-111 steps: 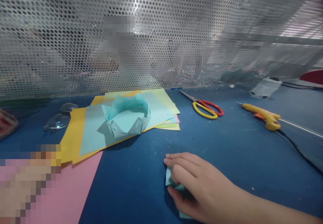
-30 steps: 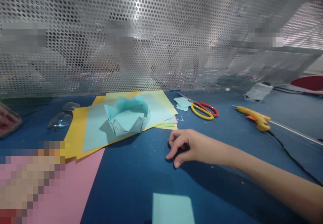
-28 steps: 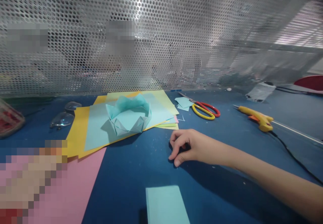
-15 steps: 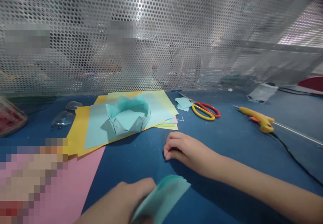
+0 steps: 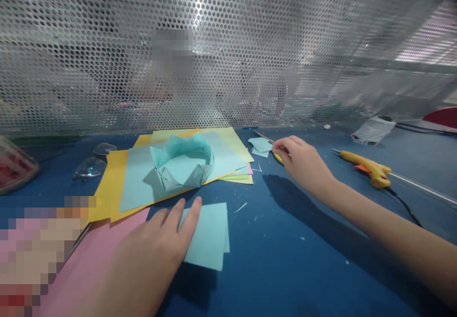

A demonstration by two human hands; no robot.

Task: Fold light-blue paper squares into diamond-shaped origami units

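Note:
My left hand (image 5: 169,236) holds several light-blue paper squares (image 5: 207,236), its fingers over their top and its thumb hidden. The squares are raised, with a shadow beneath them. My right hand (image 5: 303,164) is over the handles of a pair of scissors (image 5: 277,157), fingers curled in a pinch. Whether it grips the scissors cannot be made out, as most of both handles is hidden. Beside the blades lie small light-blue paper pieces (image 5: 260,145). A folded light-blue paper ring (image 5: 183,174) with pointed edges stands on stacked coloured sheets (image 5: 134,183).
A yellow glue gun (image 5: 367,167) lies on the blue table (image 5: 285,269) to the right, its cord running off. Eyeglasses (image 5: 90,167) sit at left, above a pink sheet (image 5: 96,260). A perforated screen (image 5: 228,69) closes the back. A white mask (image 5: 374,130) lies far right.
My right hand has moved forward and right, from the bare table to above the scissors. My left hand has moved forward and left with the paper squares, which now face up flatter.

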